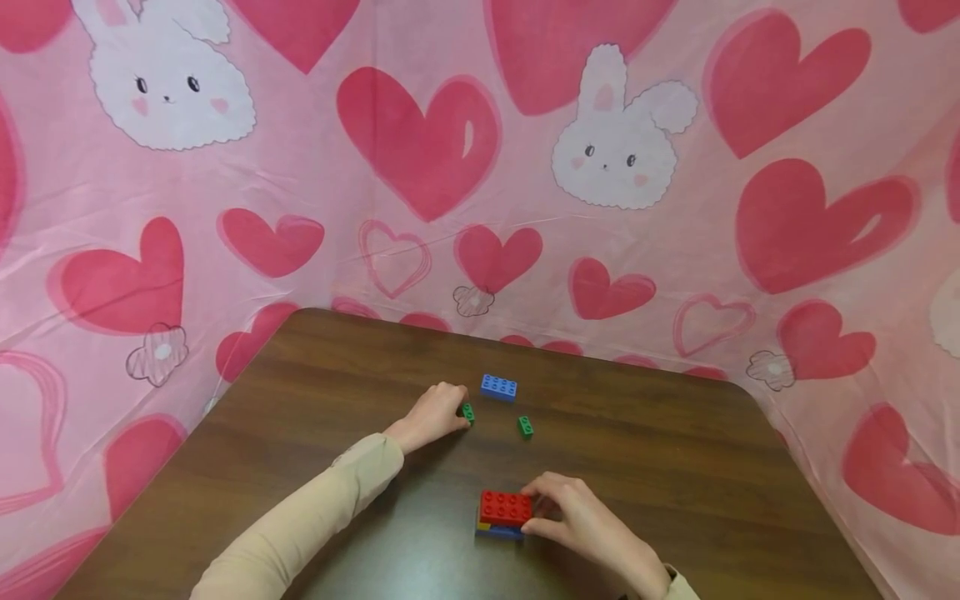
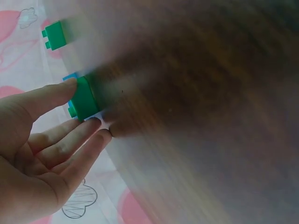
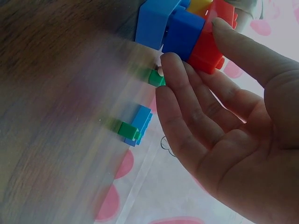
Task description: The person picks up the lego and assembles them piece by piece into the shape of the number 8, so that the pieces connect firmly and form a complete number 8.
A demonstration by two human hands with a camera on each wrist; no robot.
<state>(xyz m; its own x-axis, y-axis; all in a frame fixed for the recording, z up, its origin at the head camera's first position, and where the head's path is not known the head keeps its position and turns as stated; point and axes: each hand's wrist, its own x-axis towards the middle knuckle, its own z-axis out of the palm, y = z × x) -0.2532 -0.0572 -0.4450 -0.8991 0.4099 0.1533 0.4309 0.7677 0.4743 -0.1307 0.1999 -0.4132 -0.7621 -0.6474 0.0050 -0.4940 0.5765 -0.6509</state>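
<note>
At the middle of the table my left hand pinches a small green toy brick between thumb and fingertips. Nearer to me, my right hand holds a stack of toy bricks from its right side. A red brick tops that stack, with the thumb against it. In the right wrist view, a dark blue brick and part of a yellow brick sit beneath the red one. A larger blue brick forms the bottom layer.
A second small green brick stands right of my left hand. Behind the green bricks lies a long blue brick. The brown wooden table reaches back to a pink curtain printed with hearts and rabbits.
</note>
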